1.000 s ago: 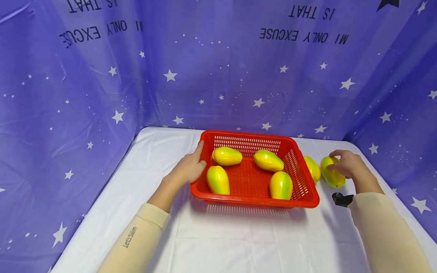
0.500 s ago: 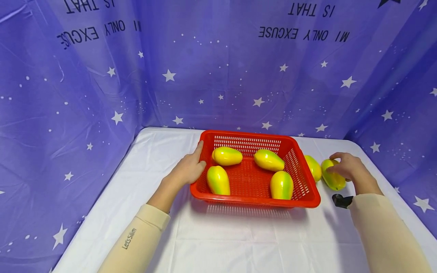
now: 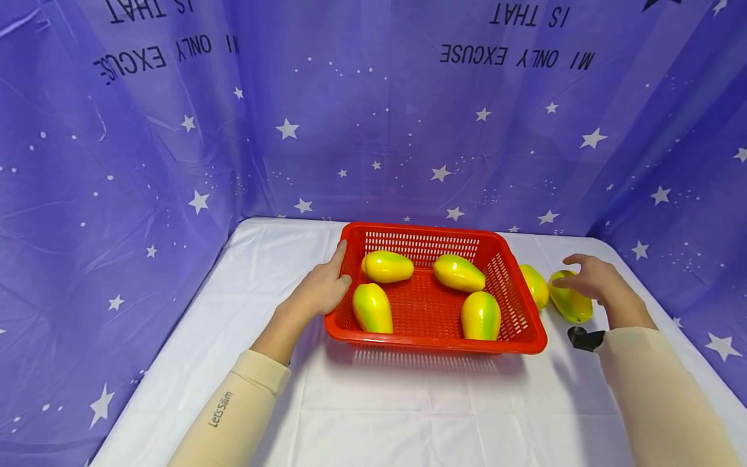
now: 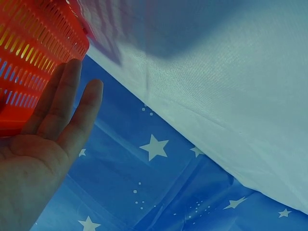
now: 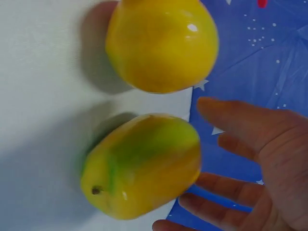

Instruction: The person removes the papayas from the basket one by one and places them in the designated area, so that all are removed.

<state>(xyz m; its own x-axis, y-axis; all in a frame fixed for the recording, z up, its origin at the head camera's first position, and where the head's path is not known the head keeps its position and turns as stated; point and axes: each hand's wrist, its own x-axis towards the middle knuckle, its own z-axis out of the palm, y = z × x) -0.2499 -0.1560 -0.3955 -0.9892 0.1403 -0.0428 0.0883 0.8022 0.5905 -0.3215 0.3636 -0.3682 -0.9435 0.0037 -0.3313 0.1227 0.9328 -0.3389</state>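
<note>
A red plastic basket (image 3: 434,347) with slotted walls stands on the table, several glossy yellow-green mangoes (image 3: 388,266) lying in it. At its left rim is my left hand (image 3: 321,288), the thumb over the rim and the index finger along it; the left wrist view shows the other fingers (image 4: 70,91) extended against the outer wall. My right hand (image 3: 601,285) is right of the basket, thumb and fingers spread above a mango (image 5: 144,166) on the table and holding nothing. Between that fruit and the basket lies another mango (image 3: 533,287), partly hidden by the basket's wall.
White cloth (image 3: 403,415) covers the table. Purple-blue curtains (image 3: 373,130) with stars and lettering rise behind and at both sides. A small black object (image 3: 585,339) shows at the right cuff.
My right hand has lifted slightly and loosened from the outer mango, which stays on the table. My left hand and the basket hold their places.
</note>
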